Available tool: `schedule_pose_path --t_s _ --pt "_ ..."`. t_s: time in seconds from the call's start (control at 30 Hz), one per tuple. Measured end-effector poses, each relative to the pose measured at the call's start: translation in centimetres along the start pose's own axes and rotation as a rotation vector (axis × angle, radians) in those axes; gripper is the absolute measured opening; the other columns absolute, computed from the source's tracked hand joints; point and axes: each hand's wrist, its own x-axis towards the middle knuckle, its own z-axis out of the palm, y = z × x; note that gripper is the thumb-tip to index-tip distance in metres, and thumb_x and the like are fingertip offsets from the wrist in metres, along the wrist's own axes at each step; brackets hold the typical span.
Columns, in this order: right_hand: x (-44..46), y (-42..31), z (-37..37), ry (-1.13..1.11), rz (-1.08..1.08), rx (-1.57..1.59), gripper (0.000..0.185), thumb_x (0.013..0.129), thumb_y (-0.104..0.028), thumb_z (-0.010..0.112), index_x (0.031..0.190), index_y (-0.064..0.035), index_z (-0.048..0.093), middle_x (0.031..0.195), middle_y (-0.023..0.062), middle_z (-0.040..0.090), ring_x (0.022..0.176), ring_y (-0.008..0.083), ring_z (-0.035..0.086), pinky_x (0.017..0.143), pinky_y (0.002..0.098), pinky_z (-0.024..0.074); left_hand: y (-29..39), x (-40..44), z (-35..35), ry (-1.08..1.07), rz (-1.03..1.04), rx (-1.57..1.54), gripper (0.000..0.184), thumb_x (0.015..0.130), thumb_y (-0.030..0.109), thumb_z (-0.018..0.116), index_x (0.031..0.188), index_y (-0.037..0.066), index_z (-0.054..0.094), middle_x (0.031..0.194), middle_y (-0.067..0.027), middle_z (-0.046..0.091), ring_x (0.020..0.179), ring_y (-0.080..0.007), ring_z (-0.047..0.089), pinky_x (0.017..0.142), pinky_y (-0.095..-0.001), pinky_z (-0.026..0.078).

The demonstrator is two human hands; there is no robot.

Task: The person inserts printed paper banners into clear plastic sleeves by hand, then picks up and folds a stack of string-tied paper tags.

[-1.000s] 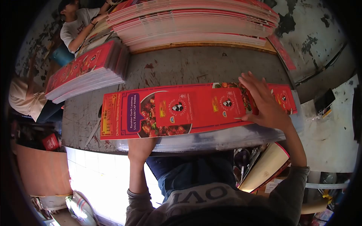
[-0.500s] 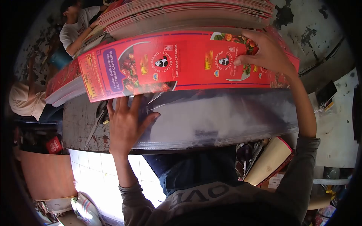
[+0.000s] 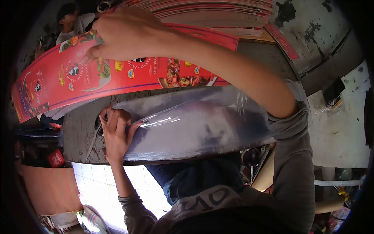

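Note:
My right hand reaches across to the upper left and grips a long red printed sheet with panda logos and food pictures. The sheet hangs tilted above the table's left side. At the near left of the table, my left hand pinches the left end of a clear plastic sleeve, which is lifted into a fold. That sleeve belongs to a stack of clear plastic sleeves along the table's front edge. Scissors lie just left of my left hand.
A tall stack of red-edged sheets stands at the back of the table. Another person is at the upper left. A rolled sheet leans below the table's edge.
The red sheet has moved from over the sleeves to the upper left with my right hand. My left hand has gone from under the sheet to the sleeves' left end and closed there.

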Motion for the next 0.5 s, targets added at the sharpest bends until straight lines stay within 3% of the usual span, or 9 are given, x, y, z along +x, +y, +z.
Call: schedule_pose_path --t_s 0.17,0.23,0.3,0.4,0.5 --pt "-1.1 0.4 3.0 0.032 -0.061 0.198 0.038 0.074 -0.039 0.064 0.083 -0.0022 0.060 0.063 0.0118 0.060 0.064 0.0285 0.062 0.059 0.0406 0.0479 0.0 -0.6 0.3 0.024 -0.139 0.012 0.032 0.066 0.026 0.071 0.074 0.006 0.046 0.073 -0.0033 0.048 0.076 -0.0228 0.049 0.086 -0.0442 0.031" --pt "-3.5 1.7 2.7 -0.047 0.018 0.015 0.041 0.074 -0.040 0.064 0.082 -0.0001 0.059 0.064 0.0120 0.061 0.064 0.0291 0.061 0.060 0.0405 0.0477 0.2 -0.4 0.1 0.027 -0.157 0.052 0.033 0.066 0.028 0.071 0.076 0.006 0.049 0.076 -0.0045 0.049 0.080 -0.0242 0.049 0.086 -0.0443 0.031" --pt "-6.3 4.2 2.7 -0.056 0.060 0.034 0.042 0.069 -0.041 0.068 0.080 -0.0011 0.061 0.072 0.0180 0.061 0.070 0.0311 0.062 0.060 0.0401 0.0469 0.3 -0.6 0.0 0.027 -0.190 0.092 0.033 0.067 0.031 0.071 0.078 0.006 0.051 0.079 -0.0056 0.050 0.084 -0.0255 0.049 0.086 -0.0444 0.031" --pt "-11.2 8.0 -0.8 -0.064 0.127 -0.002 0.046 0.069 -0.044 0.068 0.076 -0.0001 0.055 0.063 0.0150 0.054 0.058 0.0295 0.055 0.054 0.0377 0.0413 -0.3 -0.8 -0.1 -0.010 -0.313 0.030 0.040 0.068 0.035 0.070 0.087 0.003 0.056 0.095 -0.0139 0.049 0.094 -0.0340 0.047 0.083 -0.0461 0.035" --pt "-15.5 11.7 -4.1 -0.098 0.187 -0.053 0.049 0.069 -0.046 0.068 0.074 0.0005 0.052 0.057 0.0116 0.046 0.052 0.0269 0.045 0.051 0.0351 0.0365 -1.1 -1.2 0.0 0.031 -0.461 -0.133 0.042 0.068 0.035 0.070 0.090 0.001 0.055 0.099 -0.0125 0.049 0.095 -0.0326 0.048 0.078 -0.0463 0.039"
